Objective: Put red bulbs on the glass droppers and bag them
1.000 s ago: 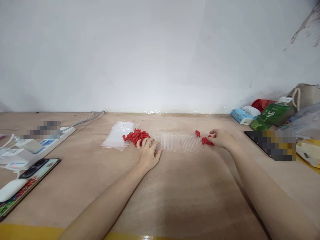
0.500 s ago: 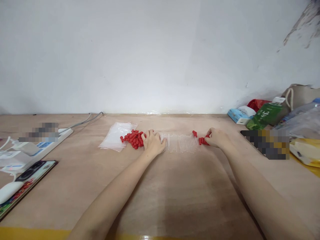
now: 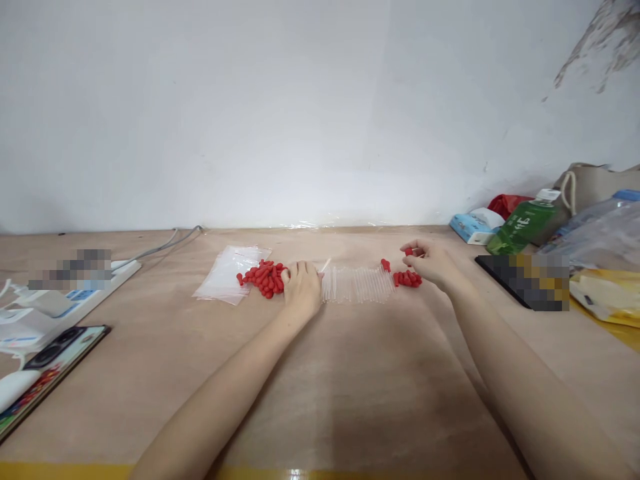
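My left hand (image 3: 303, 290) is closed at the left end of a row of thin clear tubes (image 3: 357, 285). One tube (image 3: 327, 265) sticks up at a slant from its fingertips. Touching or just beside that hand's thumb side is a heap of red rubber dropper bulbs (image 3: 265, 279). Above a smaller group of red bulbs (image 3: 407, 279), my right hand (image 3: 423, 259) pinches a single red bulb (image 3: 409, 253) between thumb and fingers. Another few red bulbs (image 3: 385, 265) lie at the right end of the tube row.
Clear plastic bags (image 3: 230, 275) lie flat beside the heap. At left are a power strip (image 3: 125, 272) and a phone (image 3: 65, 357). A tissue pack (image 3: 473, 229), a green bottle (image 3: 523, 223) and a dark blurred item (image 3: 505, 283) stand or lie at right. The wall (image 3: 320, 133) closes off the back.
My right hand has risen from the small group with one red bulb. The left hand's fingers have drawn together, and a slanted tube now shows at them. The view has shifted slightly.
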A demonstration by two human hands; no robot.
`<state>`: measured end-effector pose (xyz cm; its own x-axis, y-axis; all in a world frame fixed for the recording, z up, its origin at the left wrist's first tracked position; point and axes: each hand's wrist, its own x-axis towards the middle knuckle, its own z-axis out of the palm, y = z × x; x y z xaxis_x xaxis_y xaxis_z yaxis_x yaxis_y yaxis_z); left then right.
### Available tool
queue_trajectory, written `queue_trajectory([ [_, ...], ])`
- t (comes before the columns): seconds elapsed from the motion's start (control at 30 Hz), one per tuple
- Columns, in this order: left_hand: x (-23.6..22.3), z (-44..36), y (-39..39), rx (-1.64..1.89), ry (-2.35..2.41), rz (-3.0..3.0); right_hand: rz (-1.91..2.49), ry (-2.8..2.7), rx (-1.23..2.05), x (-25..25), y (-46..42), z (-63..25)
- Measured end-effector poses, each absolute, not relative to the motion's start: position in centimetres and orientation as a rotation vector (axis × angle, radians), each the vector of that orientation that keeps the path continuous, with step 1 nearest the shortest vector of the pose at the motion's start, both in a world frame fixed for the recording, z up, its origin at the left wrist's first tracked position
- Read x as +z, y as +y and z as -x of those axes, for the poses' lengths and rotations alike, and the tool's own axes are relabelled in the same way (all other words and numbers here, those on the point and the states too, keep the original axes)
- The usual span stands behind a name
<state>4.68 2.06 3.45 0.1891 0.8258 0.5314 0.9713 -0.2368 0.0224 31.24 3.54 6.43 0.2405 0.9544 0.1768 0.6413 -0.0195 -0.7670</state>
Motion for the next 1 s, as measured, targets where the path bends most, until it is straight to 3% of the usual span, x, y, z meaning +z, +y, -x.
queue_trajectory([
  [0.3,0.3,1.0,-0.8,-0.894,-1.15,2.456,1.038,-1.621,0.817,0.3,-0.3,-21.4],
  [0.6,-0.3,1.2,-0.6,-0.933,-1.051,2.564,0.979,-1.888,0.512,-0.2,-1.6,-20.5],
  [1.0,-0.3,1.3,-0.5,-0.973,-0.859,2.577,0.885,-1.911,0.657,-0.2,-1.6,-20.6],
])
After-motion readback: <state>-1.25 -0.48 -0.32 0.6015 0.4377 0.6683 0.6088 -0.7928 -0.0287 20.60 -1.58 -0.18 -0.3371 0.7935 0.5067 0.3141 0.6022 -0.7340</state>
